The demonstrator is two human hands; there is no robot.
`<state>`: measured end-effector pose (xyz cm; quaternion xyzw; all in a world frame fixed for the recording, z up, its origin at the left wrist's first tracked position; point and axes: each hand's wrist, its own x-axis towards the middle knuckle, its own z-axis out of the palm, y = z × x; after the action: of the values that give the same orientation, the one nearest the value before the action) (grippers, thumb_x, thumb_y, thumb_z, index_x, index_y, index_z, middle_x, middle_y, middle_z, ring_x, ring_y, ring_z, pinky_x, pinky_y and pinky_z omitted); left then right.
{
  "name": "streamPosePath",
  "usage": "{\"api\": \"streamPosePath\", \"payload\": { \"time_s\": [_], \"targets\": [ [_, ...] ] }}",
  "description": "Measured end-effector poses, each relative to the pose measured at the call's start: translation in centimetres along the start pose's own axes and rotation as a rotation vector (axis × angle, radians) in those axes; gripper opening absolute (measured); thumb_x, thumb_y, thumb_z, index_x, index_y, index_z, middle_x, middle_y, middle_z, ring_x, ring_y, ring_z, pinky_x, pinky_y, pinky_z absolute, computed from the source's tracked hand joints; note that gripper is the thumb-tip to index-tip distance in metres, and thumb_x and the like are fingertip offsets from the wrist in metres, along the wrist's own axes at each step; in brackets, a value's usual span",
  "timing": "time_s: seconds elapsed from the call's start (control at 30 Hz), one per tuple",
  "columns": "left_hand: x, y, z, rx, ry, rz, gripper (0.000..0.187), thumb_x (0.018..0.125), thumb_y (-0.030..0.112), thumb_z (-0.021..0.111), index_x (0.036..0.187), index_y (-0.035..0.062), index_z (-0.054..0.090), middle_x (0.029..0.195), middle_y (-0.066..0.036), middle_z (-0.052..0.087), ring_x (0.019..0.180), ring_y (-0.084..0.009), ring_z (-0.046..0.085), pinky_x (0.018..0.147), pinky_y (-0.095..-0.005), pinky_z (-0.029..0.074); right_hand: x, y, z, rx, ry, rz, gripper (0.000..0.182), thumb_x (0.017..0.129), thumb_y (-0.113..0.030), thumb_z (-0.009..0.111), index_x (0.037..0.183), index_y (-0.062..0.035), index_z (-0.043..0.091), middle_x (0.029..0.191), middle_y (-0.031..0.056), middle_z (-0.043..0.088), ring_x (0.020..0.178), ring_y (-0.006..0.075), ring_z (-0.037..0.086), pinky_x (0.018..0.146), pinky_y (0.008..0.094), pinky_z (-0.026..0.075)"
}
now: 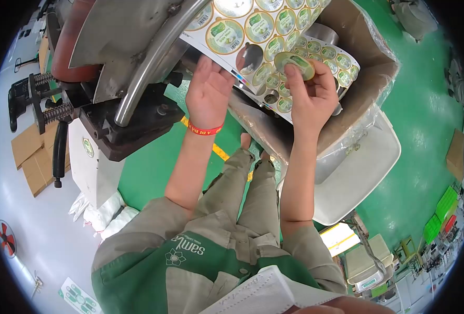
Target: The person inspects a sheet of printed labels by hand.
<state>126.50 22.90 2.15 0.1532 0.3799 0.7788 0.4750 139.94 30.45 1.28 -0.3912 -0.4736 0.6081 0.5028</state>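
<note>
My right hand (314, 97) pinches a round green-and-gold printed lid (294, 66) between thumb and fingers, over a box. Behind it spreads a printed sheet (200, 37) with rows of the same round designs and a round hole where one is cut out. My left hand (209, 97) is open, palm turned up, its fingertips right at the lower edge of this sheet. A second printed sheet (341, 58) with smaller-looking circles lies lower, inside the plastic-lined cardboard box (370, 57).
A metal machine with a curved steel bar (156, 57) and a dark block (132, 125) stands close left of my left hand. Under the box is a white plastic tub (360, 180). Flat cardboard (38, 159) and white bags (106, 214) lie to the left.
</note>
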Motion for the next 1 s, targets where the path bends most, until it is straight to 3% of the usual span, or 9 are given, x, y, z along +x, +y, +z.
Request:
{"api": "streamPosePath", "payload": {
  "time_s": [0.27, 0.3, 0.33, 0.37, 0.47, 0.63, 0.67, 1.0],
  "targets": [
    [-0.1, 0.0, 0.1, -0.027, 0.014, 0.004, 0.048, 0.094, 0.029, 0.040, 0.132, -0.0002, 0.038, 0.132, -0.013, 0.047, 0.120, -0.0241, 0.048, 0.103, -0.0387, 0.034, -0.5, -1.3, 0.3, 0.012, 0.009, -0.015, 0.045, 0.081, -0.001, 0.068, 0.122, -0.0012, 0.050, 0.100, 0.0056, 0.064, 0.084, 0.0074, 0.060, 0.068, 0.0177, 0.046],
    [-0.1, -0.1, 0.0, -0.033, 0.025, 0.009, 0.048, 0.094, 0.029, 0.040, 0.132, 0.0002, 0.038, 0.132, -0.012, 0.047, 0.119, -0.0228, 0.049, 0.102, -0.0380, 0.035, -0.5, -1.1, 0.1, 0.011, 0.008, -0.015, 0.045, 0.081, -0.001, 0.068, 0.122, -0.0012, 0.050, 0.100, 0.0056, 0.064, 0.084, 0.0074, 0.060, 0.068, 0.0177, 0.046],
    [-0.2, -0.1, 0.0, -0.049, 0.078, -0.011, 0.050, 0.092, 0.029, 0.042, 0.131, -0.0017, 0.040, 0.130, -0.013, 0.049, 0.122, -0.0286, 0.046, 0.106, -0.0434, 0.031, -0.5, -0.8, 0.0, -0.001, 0.033, -0.038, 0.045, 0.081, -0.002, 0.068, 0.122, -0.0025, 0.051, 0.096, 0.0053, 0.065, 0.076, 0.0061, 0.059, 0.062, 0.0172, 0.046],
    [-0.2, -0.3, -0.5, -0.050, 0.079, -0.011, 0.050, 0.092, 0.029, 0.042, 0.131, -0.0017, 0.040, 0.130, -0.013, 0.049, 0.122, -0.0286, 0.046, 0.106, -0.0434, 0.031, -0.5, -0.6, -0.1, -0.014, 0.058, -0.061, 0.045, 0.080, -0.003, 0.069, 0.122, -0.0038, 0.051, 0.091, 0.0050, 0.066, 0.068, 0.0049, 0.057, 0.056, 0.0167, 0.045],
    [-0.4, -0.7, -1.4, -0.083, 0.079, -0.083, 0.047, 0.091, 0.029, 0.042, 0.131, 0.0036, 0.043, 0.127, -0.011, 0.051, 0.116, -0.0254, 0.048, 0.100, -0.0387, 0.035, -0.6, -0.7, 0.0, -0.003, 0.054, -0.057, 0.045, 0.081, -0.003, 0.069, 0.122, -0.0028, 0.051, 0.093, 0.0055, 0.066, 0.071, 0.0044, 0.058, 0.057, 0.0163, 0.045],
    [-0.3, -0.6, -0.5, -0.071, 0.066, -0.064, 0.048, 0.092, 0.030, 0.041, 0.132, 0.0031, 0.040, 0.131, -0.012, 0.048, 0.118, -0.0253, 0.046, 0.101, -0.0390, 0.034, -0.6, -0.3, 0.0, -0.022, 0.042, -0.062, 0.045, 0.081, -0.001, 0.068, 0.122, -0.0011, 0.051, 0.096, 0.0070, 0.066, 0.078, 0.0061, 0.060, 0.064, 0.0170, 0.047],
    [-0.3, -0.6, -0.5, -0.078, 0.072, -0.065, 0.048, 0.092, 0.029, 0.041, 0.132, 0.0029, 0.040, 0.131, -0.012, 0.048, 0.119, -0.0254, 0.046, 0.101, -0.0392, 0.034, -0.6, -0.5, 0.0, -0.021, 0.028, -0.042, 0.044, 0.080, 0.000, 0.068, 0.121, -0.0009, 0.051, 0.110, 0.0056, 0.060, 0.084, 0.0062, 0.059, 0.062, 0.0161, 0.045],
    [-0.1, -1.0, -1.4, -0.127, 0.063, -0.070, 0.043, 0.092, 0.027, 0.042, 0.128, 0.0033, 0.045, 0.126, -0.010, 0.052, 0.118, -0.0255, 0.048, 0.100, -0.0403, 0.035, -0.6, 0.2, -0.2, -0.026, 0.042, -0.058, 0.042, 0.080, -0.001, 0.069, 0.119, -0.0011, 0.053, 0.110, 0.0045, 0.060, 0.084, 0.0051, 0.058, 0.060, 0.0164, 0.042]
  ]
}}
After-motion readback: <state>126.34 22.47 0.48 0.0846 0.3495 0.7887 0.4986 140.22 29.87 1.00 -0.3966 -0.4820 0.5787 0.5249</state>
